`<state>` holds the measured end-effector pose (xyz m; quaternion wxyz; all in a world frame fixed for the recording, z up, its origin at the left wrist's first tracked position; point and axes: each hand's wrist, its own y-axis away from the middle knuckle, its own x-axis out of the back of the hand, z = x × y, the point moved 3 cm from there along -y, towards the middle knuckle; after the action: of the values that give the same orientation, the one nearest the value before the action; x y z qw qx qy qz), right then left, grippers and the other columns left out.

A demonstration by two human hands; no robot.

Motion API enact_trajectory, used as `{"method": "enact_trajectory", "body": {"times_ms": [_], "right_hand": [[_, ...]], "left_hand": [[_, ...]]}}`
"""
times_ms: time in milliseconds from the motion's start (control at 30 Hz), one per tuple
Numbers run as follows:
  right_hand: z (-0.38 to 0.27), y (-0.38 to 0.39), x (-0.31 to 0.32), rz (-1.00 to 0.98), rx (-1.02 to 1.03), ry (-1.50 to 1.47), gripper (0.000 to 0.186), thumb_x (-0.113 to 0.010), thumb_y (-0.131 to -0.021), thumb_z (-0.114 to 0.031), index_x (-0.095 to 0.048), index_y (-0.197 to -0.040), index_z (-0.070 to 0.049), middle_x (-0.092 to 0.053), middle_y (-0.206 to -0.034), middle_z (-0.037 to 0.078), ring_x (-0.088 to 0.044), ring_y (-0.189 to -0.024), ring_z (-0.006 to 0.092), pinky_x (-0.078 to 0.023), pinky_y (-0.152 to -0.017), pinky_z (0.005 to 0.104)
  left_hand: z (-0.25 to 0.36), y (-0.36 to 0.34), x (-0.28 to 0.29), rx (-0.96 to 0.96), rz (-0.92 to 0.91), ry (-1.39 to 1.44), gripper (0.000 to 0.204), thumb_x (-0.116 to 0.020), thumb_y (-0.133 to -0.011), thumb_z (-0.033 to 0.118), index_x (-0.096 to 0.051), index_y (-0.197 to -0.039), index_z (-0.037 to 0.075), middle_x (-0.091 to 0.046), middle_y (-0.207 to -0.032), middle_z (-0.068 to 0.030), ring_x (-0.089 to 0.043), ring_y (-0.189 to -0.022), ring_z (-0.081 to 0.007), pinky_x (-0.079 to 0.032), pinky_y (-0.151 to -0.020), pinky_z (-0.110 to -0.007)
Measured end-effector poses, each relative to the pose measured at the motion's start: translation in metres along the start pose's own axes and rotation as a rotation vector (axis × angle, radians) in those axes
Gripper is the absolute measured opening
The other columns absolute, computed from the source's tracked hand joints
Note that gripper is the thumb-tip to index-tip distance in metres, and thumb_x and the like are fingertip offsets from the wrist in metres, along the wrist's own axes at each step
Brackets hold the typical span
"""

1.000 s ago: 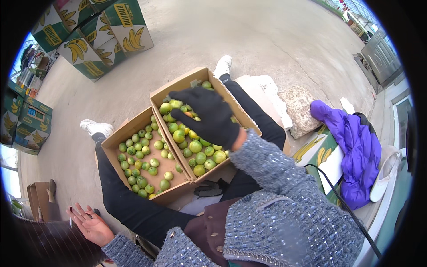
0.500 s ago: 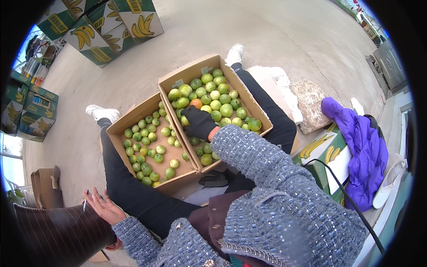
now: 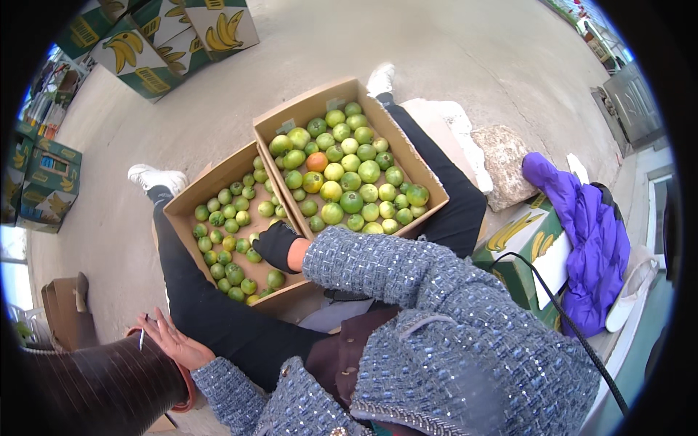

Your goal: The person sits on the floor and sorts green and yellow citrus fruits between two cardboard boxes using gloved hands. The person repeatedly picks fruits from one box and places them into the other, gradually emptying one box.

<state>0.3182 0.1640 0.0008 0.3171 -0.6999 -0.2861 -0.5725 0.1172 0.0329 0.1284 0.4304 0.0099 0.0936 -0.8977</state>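
Note:
Two shallow cardboard boxes rest between my outstretched legs. Small green tomatoes [image 3: 235, 272] lie loosely in the left box [image 3: 190, 249]. The right box [image 3: 349, 91] holds larger green tomatoes [image 3: 368, 172], along with an orange one [image 3: 316, 161]. My right hand [image 3: 278, 245], in a black glove, is low over the left box near the shared wall, beside several small tomatoes. Its fingers are curled and partly hidden; what they hold, if anything, does not show. Bare and palm up at lower left, my left hand [image 3: 178, 344] has a cigarette [image 3: 142, 338] between its fingers.
Beside my left hand lies a dark brown cylindrical thing [image 3: 102, 381]. Banana cartons [image 3: 138, 62] stand at the far left. To my right are a rough stone [image 3: 502, 163], another carton [image 3: 516, 236] under a purple jacket [image 3: 582, 240], and a black cord [image 3: 574, 330].
My right hand has moved left and nearer to me, out of the right box and over the left one. The orange tomato is now uncovered. My left hand keeps the cigarette. The view has shifted slightly.

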Motion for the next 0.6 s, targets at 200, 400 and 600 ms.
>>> {"method": "enact_trajectory", "body": {"times_ms": [200,400,600], "right_hand": [[0.013,0.000,0.044,0.099,-0.013,-0.243,0.013,-0.058,-0.074,-0.011,-0.063,-0.086,-0.009,-0.062,-0.073,0.011,-0.063,-0.065,0.0301,-0.049,-0.057,0.0415],[0.149,0.017,0.091,0.350,-0.491,-0.389,0.025,-0.059,-0.082,-0.020,-0.063,-0.106,-0.012,-0.065,-0.093,0.011,-0.062,-0.085,0.0305,-0.049,-0.075,0.0414],[0.194,-0.018,0.045,0.182,-0.526,-0.315,0.056,-0.061,-0.081,-0.032,-0.043,-0.131,-0.014,-0.054,-0.120,0.016,-0.058,-0.101,0.0346,-0.046,-0.085,0.0445]], "left_hand": [[0.001,0.004,-0.003,-0.031,0.005,-0.069,0.046,-0.031,-0.098,0.013,-0.024,-0.142,0.000,-0.032,-0.143,-0.0175,-0.035,-0.132,-0.0243,-0.021,-0.113,-0.035],[-0.007,0.000,0.004,-0.016,-0.003,-0.083,0.048,-0.033,-0.098,0.015,-0.023,-0.143,0.003,-0.031,-0.144,-0.0152,-0.034,-0.132,-0.0234,-0.020,-0.113,-0.035],[-0.003,-0.001,-0.003,-0.027,-0.014,-0.114,0.050,-0.036,-0.097,0.017,-0.023,-0.144,0.005,-0.027,-0.147,-0.0146,-0.034,-0.132,-0.0231,-0.020,-0.112,-0.035]]}}
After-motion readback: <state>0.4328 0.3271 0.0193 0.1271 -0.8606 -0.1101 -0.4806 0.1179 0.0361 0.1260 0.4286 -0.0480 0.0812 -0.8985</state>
